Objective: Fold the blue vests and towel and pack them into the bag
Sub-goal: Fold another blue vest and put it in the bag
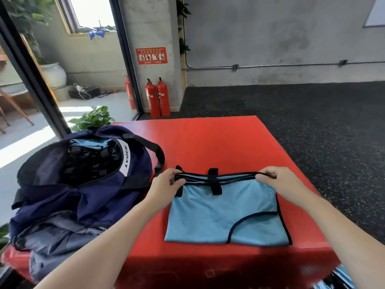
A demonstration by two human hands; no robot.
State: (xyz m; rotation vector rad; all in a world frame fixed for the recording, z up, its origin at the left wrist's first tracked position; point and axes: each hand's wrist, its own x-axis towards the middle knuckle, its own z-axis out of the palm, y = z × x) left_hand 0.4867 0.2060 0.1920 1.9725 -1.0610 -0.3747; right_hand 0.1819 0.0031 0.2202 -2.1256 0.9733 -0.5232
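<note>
On the red surface lies the folded blue vest; left hand and right hand pinch its far corners. Uneven lifting could unravel the layers (stacked loosely) before the bag.

Two fire extinguishers by the pillar — a potted plant nearer.

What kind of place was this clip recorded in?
Probably a gym or sports hall: a red padded mat serves as the work surface, dark speckled rubber flooring covers the ground, and blue training vests are going into a navy sports bag.
</note>
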